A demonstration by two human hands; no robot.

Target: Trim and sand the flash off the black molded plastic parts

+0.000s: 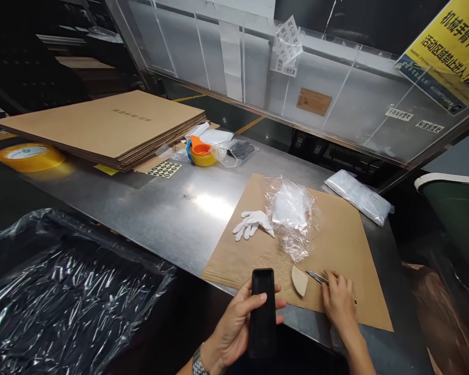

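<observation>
My left hand (238,323) is wrapped round a long black tray-shaped part (263,312), its hollow side facing up, with the thumb on its rim. It is held in front of the table edge. On the cardboard sheet (344,250), my right hand (340,297) has its fingers closed over a slim metal craft knife (316,276), whose tip points left. A beige wedge-shaped pad (299,281) lies between the two hands. Farther back are a white glove (254,224) and a clear plastic bag with white contents (291,205).
Stacked flat cardboard (101,125) and a yellow tape roll (29,156) are at the left. An orange tape dispenser (201,151) stands at the back, and a white plastic-wrapped pack (359,197) lies at the right. Black plastic sheeting (70,297) hangs at the lower left.
</observation>
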